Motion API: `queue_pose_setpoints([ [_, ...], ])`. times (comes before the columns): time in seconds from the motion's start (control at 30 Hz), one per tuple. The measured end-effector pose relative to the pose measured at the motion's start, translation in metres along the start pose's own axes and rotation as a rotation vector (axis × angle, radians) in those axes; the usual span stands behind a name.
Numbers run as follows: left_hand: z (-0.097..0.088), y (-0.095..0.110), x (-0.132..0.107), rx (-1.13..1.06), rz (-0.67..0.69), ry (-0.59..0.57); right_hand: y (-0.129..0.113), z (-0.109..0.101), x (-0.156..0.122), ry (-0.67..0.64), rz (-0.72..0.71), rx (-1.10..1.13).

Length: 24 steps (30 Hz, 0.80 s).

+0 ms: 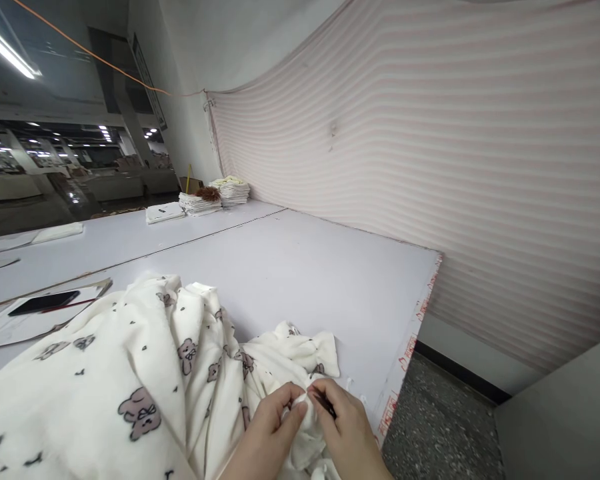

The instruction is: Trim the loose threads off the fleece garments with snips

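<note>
A large piece of soft white fabric (pixel 165 373) printed with brown bears lies bunched across the near side of the table. At its near right part, my left hand (pixel 275 420) is closed, pinching a fold of the fabric between thumb and forefinger. Close against it is my right hand (pixel 345 420), also closed, its fingertips meeting the same fold. A small dark tool (pixel 325 404) shows between the right fingers; most of it is hidden, so its kind is unclear. White scraps hang below both hands.
The pale table (pixel 320 267) has a taped right edge (pixel 405 353). A black phone (pixel 44 303) rests on papers at the left. Folded white stacks (pixel 200 203) stand at the back. Striped cloth (pixel 405 133) covers the wall, and speckled floor (pixel 445 420) lies to the right.
</note>
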<state>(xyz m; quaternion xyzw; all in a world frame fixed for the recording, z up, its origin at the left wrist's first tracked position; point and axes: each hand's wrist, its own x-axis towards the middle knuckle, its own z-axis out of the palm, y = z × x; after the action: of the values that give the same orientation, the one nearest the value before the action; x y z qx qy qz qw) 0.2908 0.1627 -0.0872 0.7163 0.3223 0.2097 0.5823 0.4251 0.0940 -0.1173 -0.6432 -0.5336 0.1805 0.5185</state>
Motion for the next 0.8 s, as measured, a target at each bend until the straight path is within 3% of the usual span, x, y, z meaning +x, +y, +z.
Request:
queue_pose_setpoints([
  [0.17, 0.002, -0.001, 0.001, 0.046, -0.064, 0.057, -0.001, 0.009, 0.001, 0.023, 0.082, 0.053],
  [0.3, 0.001, 0.001, 0.001, -0.064, -0.075, 0.081, 0.0, 0.004, 0.004, -0.005, 0.189, 0.171],
  [0.43, -0.002, 0.0, 0.001, -0.156, -0.091, 0.095, 0.0, -0.013, 0.0, -0.086, 0.162, 0.172],
  [0.57, -0.001, 0.001, 0.0, -0.085, -0.05, 0.078, -0.007, -0.025, -0.001, -0.194, 0.15, 0.066],
  [0.8, 0.001, 0.006, 0.001, -0.045, -0.079, 0.066, -0.007, -0.022, 0.004, -0.23, 0.229, 0.171],
])
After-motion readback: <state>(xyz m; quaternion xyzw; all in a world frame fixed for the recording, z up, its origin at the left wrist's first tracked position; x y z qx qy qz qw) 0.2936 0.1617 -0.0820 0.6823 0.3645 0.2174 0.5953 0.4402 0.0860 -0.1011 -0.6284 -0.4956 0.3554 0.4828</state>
